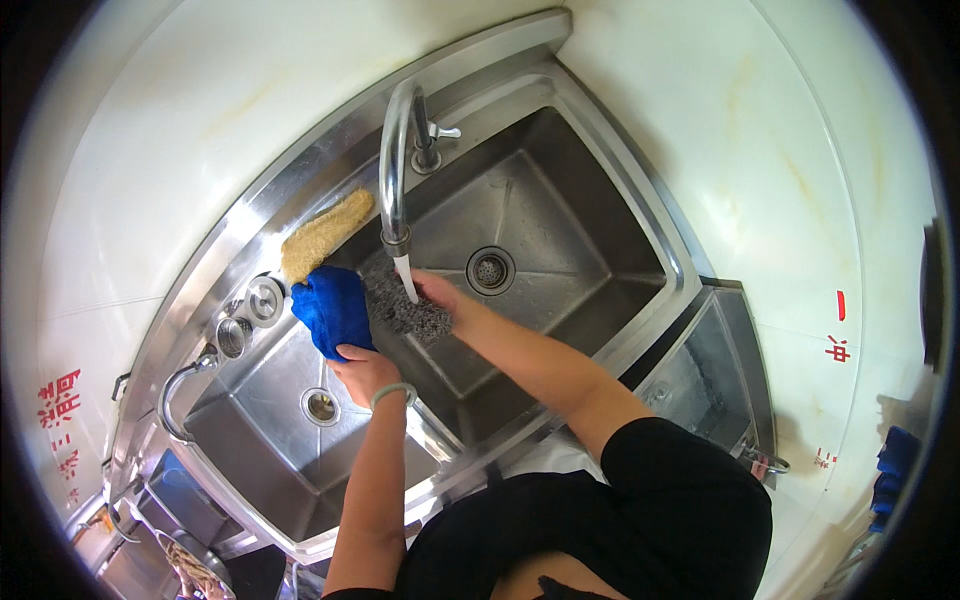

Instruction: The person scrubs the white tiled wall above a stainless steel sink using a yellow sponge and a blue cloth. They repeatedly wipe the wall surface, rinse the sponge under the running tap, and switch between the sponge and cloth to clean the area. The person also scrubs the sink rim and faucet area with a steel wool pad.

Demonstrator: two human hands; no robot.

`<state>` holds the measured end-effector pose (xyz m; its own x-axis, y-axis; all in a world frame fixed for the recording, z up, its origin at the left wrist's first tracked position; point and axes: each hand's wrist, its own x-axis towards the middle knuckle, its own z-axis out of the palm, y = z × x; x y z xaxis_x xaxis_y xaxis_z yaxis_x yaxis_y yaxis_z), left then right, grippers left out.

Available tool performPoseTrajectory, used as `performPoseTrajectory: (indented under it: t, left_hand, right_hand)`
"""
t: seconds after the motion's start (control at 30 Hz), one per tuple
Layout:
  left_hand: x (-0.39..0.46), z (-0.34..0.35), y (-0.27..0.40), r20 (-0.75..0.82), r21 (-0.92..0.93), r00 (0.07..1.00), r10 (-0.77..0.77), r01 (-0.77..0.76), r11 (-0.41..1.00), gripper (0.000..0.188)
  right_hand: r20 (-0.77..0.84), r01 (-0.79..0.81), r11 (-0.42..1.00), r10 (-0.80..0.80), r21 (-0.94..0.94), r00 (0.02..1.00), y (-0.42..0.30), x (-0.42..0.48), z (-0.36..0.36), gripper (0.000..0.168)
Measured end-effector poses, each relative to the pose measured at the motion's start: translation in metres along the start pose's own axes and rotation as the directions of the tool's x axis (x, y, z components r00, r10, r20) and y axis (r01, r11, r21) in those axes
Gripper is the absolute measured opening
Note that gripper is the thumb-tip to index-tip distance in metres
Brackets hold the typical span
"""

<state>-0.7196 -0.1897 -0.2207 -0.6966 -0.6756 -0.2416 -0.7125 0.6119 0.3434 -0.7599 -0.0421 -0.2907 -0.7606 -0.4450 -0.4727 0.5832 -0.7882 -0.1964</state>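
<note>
Water runs from a curved chrome faucet (393, 165) onto a grey, shaggy scouring pad or cloth (405, 311). My right hand (439, 295) grips this grey thing at its right side, above the left part of a deep stainless-steel sink basin (517, 202). A bunched blue cloth (334, 311) is in my left hand (367, 375), over the divider between two basins. The blue cloth lies close against the left edge of the grey thing. My left wrist wears a pale bangle (393, 391).
A tan, fuzzy loofah-like pad (326, 232) lies on the back ledge. Beside it stand metal drain strainers (265, 301). A second basin (262, 457) with its own faucet (166, 397) is at the left. Another steel basin (697, 367) sits at the right. Red writing marks the white walls.
</note>
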Motion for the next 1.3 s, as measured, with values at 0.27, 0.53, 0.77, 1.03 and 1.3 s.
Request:
performPoseTrajectory:
  t: [0.27, 0.53, 0.77, 1.03, 1.3]
  left_hand:
    - [-0.003, 0.003, -0.003, -0.057, -0.011, 0.998, 0.009, -0.010, 1.000, 0.064]
    - [-0.002, -0.002, -0.001, -0.016, 0.009, 1.000, 0.018, -0.018, 1.000, 0.060]
    - [-0.002, -0.001, -0.002, -0.008, -0.027, 1.000, 0.024, -0.025, 0.999, 0.064]
    - [-0.002, 0.000, -0.003, -0.011, 0.004, 1.000, 0.000, 0.000, 1.000, 0.063]
    - [0.004, 0.006, -0.014, 0.006, 0.002, 1.000, 0.023, -0.023, 1.000, 0.065]
  right_hand:
    - [0.049, -0.090, 0.988, 0.085, 0.124, 0.995, -0.003, -0.039, 0.038, 0.041]
    - [0.068, 0.127, 0.251, -0.229, -0.960, 0.971, -0.022, -0.037, 0.044, 0.055]
    - [-0.292, -0.121, 0.810, -0.065, -0.574, 0.954, -0.050, -0.034, 0.044, 0.051]
    - [-0.038, 0.035, 0.050, -0.952, -0.998, 0.302, -0.129, -0.049, 0.047, 0.053]
    - [0.845, 0.098, -0.840, -0.527, -0.534, 0.088, -0.255, 0.025, 0.091, 0.033]
